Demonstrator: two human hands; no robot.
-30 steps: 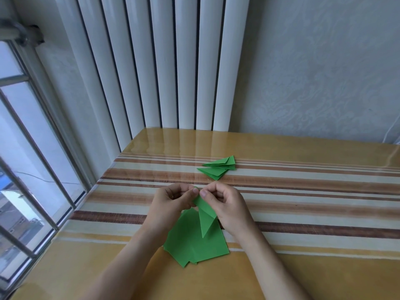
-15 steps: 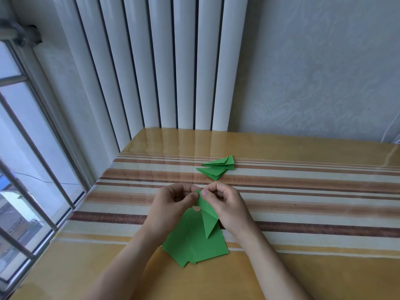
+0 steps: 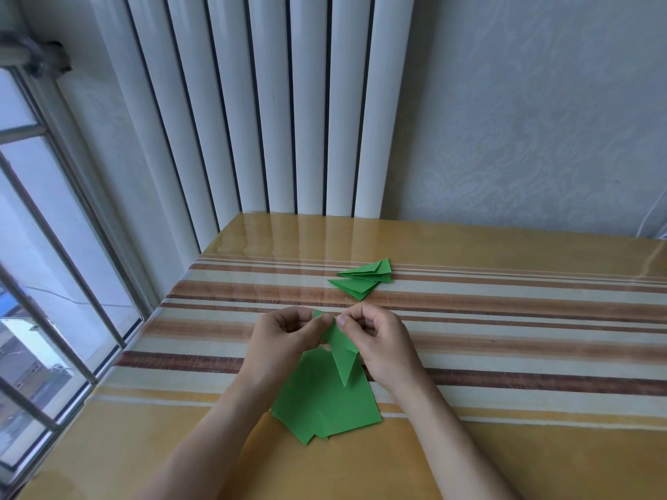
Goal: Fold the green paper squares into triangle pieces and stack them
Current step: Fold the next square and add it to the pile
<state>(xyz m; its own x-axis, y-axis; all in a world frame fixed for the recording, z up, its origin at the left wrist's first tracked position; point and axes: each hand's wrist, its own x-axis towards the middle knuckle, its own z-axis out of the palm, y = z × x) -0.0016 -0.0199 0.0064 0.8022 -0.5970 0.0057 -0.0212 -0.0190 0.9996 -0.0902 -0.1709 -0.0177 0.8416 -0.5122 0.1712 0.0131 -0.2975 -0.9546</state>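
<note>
A narrow folded green paper triangle (image 3: pixel 341 350) is being pinched at its top by the left hand (image 3: pixel 285 342) and right hand (image 3: pixel 379 346), above the loose green paper squares (image 3: pixel 326 398); judged mid-crease, transfer to the stacked green triangle pieces (image 3: pixel 364 279) on the striped tabletop (image 3: pixel 505 319) is being called for next

Green paper squares (image 3: pixel 325 402); green folded triangles (image 3: pixel 364 279) at 12 o'clock; tablecloth (image 3: pixel 505 337) yellow, striped brown and cream; white radiator (image 3: pixel 274 120); pale embossed wallpaper (image 3: pixel 541 120).

Single head view, forward and down, close over table (image 3: pixel 505 445).
</note>
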